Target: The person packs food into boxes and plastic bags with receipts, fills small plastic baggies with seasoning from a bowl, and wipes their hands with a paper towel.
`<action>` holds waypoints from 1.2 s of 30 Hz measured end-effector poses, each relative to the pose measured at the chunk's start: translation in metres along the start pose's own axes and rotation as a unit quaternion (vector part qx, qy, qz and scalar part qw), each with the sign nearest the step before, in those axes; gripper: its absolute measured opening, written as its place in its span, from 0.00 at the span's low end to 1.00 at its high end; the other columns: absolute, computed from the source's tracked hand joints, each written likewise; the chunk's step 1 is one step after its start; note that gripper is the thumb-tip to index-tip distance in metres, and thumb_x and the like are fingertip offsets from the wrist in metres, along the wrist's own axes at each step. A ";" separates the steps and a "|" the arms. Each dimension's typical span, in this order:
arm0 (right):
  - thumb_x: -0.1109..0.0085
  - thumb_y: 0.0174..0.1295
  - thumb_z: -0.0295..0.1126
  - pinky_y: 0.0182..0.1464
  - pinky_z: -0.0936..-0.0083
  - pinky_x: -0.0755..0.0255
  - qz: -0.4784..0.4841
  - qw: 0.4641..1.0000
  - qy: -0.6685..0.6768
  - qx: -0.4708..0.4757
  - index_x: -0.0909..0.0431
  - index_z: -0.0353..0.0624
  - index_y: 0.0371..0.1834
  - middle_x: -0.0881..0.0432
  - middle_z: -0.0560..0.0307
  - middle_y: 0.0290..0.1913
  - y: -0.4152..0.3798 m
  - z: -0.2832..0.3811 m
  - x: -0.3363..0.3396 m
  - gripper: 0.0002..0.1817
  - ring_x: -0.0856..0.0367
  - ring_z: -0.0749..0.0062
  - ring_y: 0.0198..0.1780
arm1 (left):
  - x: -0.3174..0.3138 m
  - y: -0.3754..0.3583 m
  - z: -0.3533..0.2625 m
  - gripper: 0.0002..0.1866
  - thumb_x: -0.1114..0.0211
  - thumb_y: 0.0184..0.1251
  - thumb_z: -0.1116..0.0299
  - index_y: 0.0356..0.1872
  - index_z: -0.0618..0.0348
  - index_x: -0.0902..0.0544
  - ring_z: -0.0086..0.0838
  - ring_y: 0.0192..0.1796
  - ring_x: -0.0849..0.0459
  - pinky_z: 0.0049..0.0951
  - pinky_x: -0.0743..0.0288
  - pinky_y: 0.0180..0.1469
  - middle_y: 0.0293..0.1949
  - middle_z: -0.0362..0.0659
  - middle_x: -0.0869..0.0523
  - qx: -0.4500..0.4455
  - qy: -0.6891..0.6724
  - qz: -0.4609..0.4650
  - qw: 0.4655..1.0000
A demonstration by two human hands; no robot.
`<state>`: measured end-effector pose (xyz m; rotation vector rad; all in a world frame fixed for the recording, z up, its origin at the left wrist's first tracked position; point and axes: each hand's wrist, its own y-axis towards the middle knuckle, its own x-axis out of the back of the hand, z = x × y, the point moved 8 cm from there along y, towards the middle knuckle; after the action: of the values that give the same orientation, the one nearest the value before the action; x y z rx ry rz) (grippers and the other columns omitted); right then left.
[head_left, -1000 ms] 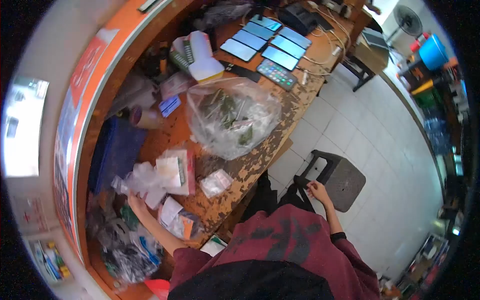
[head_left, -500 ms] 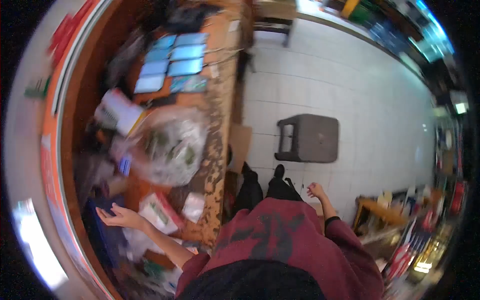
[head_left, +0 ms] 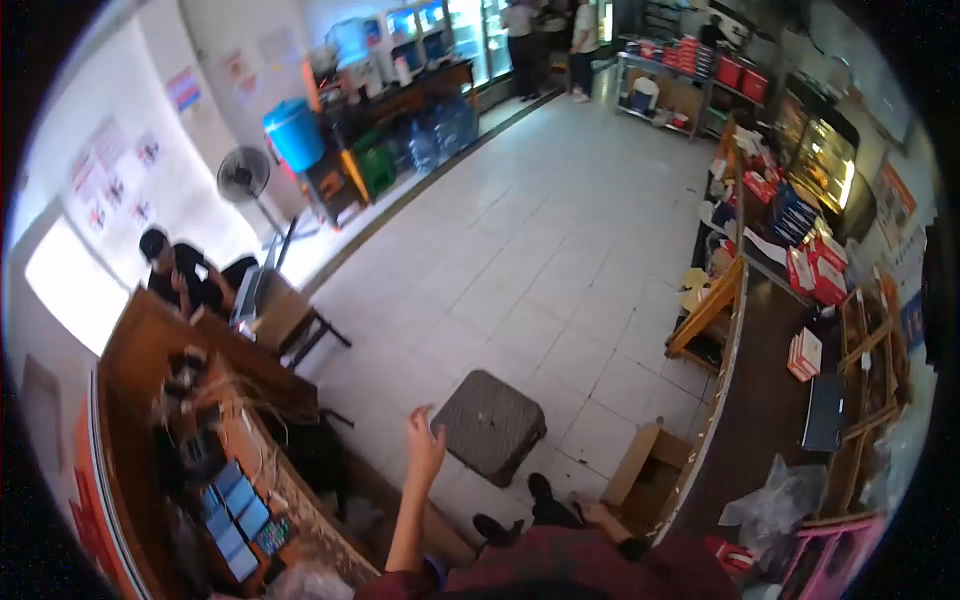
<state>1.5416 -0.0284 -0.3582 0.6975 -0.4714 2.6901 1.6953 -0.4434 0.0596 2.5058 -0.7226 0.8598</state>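
Swinging round from the desk (head_left: pixel 312 503), the person's view has changed from the worktop close up to the wide room, and both hands are now away from the things laid out there. At the far left, a seated person (head_left: pixel 185 280) in dark clothes is beyond the desk's end panel. Below, the lit phones (head_left: pixel 238 508) lie in rows on the worktop, with one screen full of coloured icons (head_left: pixel 272 537) at their side and part of a clear plastic bag (head_left: pixel 312 580) near the bottom edge. Further right, the left hand (head_left: pixel 425 442) is raised, its fingers parted and half curled, with nothing in it. It appears beside the near corner of the stool (head_left: pixel 490 422), which stands upright on the tiled floor (head_left: pixel 560 260); whether they touch, I cannot tell. The right hand (head_left: pixel 597 515) is low, near an open cardboard box (head_left: pixel 632 465); it is too small and blurred to tell how its fingers stand or whether it holds anything. At the far right, crumpled clear plastic (head_left: pixel 778 507) lies on a dark worktop.
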 end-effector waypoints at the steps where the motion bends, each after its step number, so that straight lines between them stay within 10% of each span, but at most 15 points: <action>1: 0.48 0.54 0.48 0.43 0.62 0.29 -0.036 0.998 -0.051 0.024 0.27 0.43 0.50 0.24 0.41 0.48 -0.003 -0.028 -0.012 0.25 0.24 0.50 0.45 | -0.039 0.015 0.018 0.22 0.43 0.56 0.77 0.52 0.66 0.35 0.53 0.54 0.34 0.39 0.36 0.55 0.51 0.60 0.35 -0.006 -0.020 0.042 0.999; 3: 0.46 0.52 0.48 0.41 0.62 0.28 0.164 0.922 -0.090 -0.338 0.23 0.41 0.43 0.21 0.41 0.41 -0.033 -0.049 -0.025 0.23 0.22 0.50 0.40 | -0.125 0.028 0.059 0.21 0.42 0.54 0.76 0.50 0.68 0.34 0.53 0.52 0.33 0.41 0.36 0.54 0.47 0.61 0.33 -0.030 0.057 0.112 0.992; 5: 0.45 0.51 0.46 0.39 0.61 0.28 0.088 0.966 -0.076 -0.231 0.20 0.39 0.35 0.19 0.44 0.33 -0.039 -0.078 -0.037 0.20 0.21 0.52 0.35 | -0.239 -0.001 0.101 0.23 0.42 0.53 0.75 0.52 0.68 0.34 0.56 0.51 0.33 0.47 0.37 0.54 0.50 0.65 0.35 -0.204 0.396 0.390 0.806; 6: 0.44 0.51 0.45 0.38 0.62 0.28 0.051 0.950 -0.023 -0.307 0.20 0.40 0.34 0.19 0.46 0.32 -0.046 -0.082 -0.033 0.19 0.21 0.54 0.34 | -0.249 -0.007 0.124 0.20 0.43 0.53 0.72 0.49 0.68 0.30 0.55 0.50 0.31 0.50 0.36 0.51 0.52 0.64 0.33 -0.060 0.172 0.264 0.947; 7: 0.44 0.50 0.44 0.37 0.63 0.28 0.016 0.924 0.032 -0.381 0.19 0.40 0.33 0.18 0.47 0.31 -0.056 -0.081 -0.032 0.18 0.20 0.57 0.33 | -0.294 -0.038 0.138 0.18 0.43 0.53 0.69 0.45 0.69 0.25 0.59 0.50 0.31 0.52 0.34 0.49 0.48 0.62 0.28 -0.395 0.363 0.236 0.810; 9: 0.44 0.50 0.43 0.37 0.64 0.28 -0.004 0.934 0.071 -0.349 0.19 0.40 0.33 0.18 0.48 0.31 -0.060 -0.096 -0.046 0.17 0.20 0.61 0.33 | -0.360 -0.109 0.206 0.17 0.43 0.52 0.64 0.38 0.66 0.20 0.52 0.44 0.24 0.47 0.29 0.42 0.40 0.52 0.20 -0.434 0.320 0.547 0.640; 10: 0.44 0.50 0.43 0.37 0.66 0.28 -0.021 0.943 0.097 -0.317 0.19 0.41 0.33 0.18 0.49 0.32 -0.058 -0.109 -0.053 0.16 0.20 0.64 0.34 | -0.329 -0.102 0.129 0.13 0.46 0.56 0.65 0.35 0.62 0.20 0.39 0.37 0.21 0.40 0.29 0.37 0.38 0.47 0.19 -0.209 0.244 0.657 0.682; 18: 0.39 0.50 0.42 0.29 0.73 0.28 -0.042 0.925 0.167 -0.339 0.19 0.40 0.29 0.18 0.51 0.26 -0.003 -0.116 -0.021 0.15 0.22 0.69 0.24 | -0.351 -0.174 0.114 0.15 0.54 0.65 0.64 0.42 0.64 0.24 0.36 0.38 0.20 0.34 0.26 0.41 0.42 0.49 0.22 0.170 -0.096 0.661 0.725; 32: 0.36 0.47 0.34 0.27 0.73 0.25 -0.132 0.852 0.201 -0.465 0.23 0.38 0.30 0.20 0.54 0.25 0.005 -0.149 0.131 0.12 0.21 0.70 0.24 | -0.416 -0.071 0.138 0.18 0.50 0.65 0.58 0.47 0.62 0.25 0.36 0.41 0.19 0.35 0.26 0.43 0.40 0.50 0.19 0.203 0.005 0.558 0.805; 34: 0.40 0.51 0.35 0.26 0.75 0.26 -0.114 0.873 0.395 -0.264 0.23 0.39 0.31 0.20 0.55 0.26 0.034 -0.192 0.085 0.11 0.21 0.71 0.25 | -0.412 -0.056 0.120 0.19 0.49 0.64 0.57 0.47 0.61 0.25 0.36 0.42 0.19 0.35 0.26 0.43 0.40 0.50 0.18 0.218 0.008 0.521 0.825; 36: 0.42 0.53 0.35 0.25 0.76 0.27 -0.096 0.924 0.214 -0.302 0.23 0.39 0.31 0.20 0.55 0.26 0.036 -0.138 0.100 0.10 0.21 0.72 0.25 | -0.427 -0.053 0.132 0.19 0.48 0.64 0.56 0.47 0.61 0.25 0.36 0.43 0.19 0.35 0.26 0.43 0.40 0.49 0.18 0.184 0.027 0.558 0.808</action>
<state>1.3888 0.0152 -0.4288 -0.0212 -0.9834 2.2228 1.4958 -0.3230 -0.3252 2.1461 -2.2856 1.5180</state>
